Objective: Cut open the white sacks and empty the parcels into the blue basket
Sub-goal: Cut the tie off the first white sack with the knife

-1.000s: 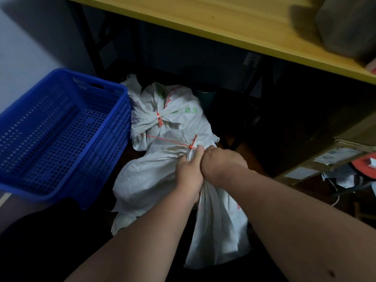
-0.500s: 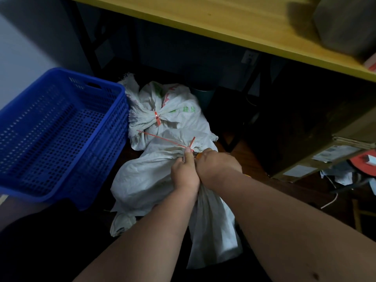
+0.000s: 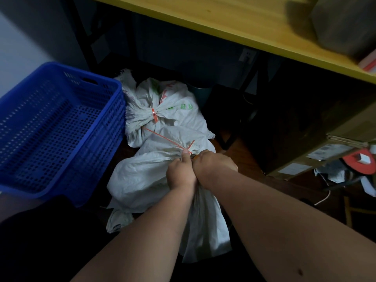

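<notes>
While basket [image 3: 61,129] waits at nine o'clock | left hand [image 3: 180,171] pinches near sack [image 3: 146,176] neck by red tie [image 3: 188,148] | right hand [image 3: 213,165] clenched beside it, contents unclear | step: opening tie | next: sever it, tip parcels left.

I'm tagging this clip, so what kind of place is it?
Probably a parcel sorting or stockroom corner: white woven sacks tied with orange zip ties lie on the floor beside a blue perforated plastic basket, and labelled cardboard boxes sit under a yellow wooden table.

On the dark floor [image 3: 240,159] lie two tied white sacks [image 3: 142,176], the blue basket [image 3: 61,127] beside them.
</notes>
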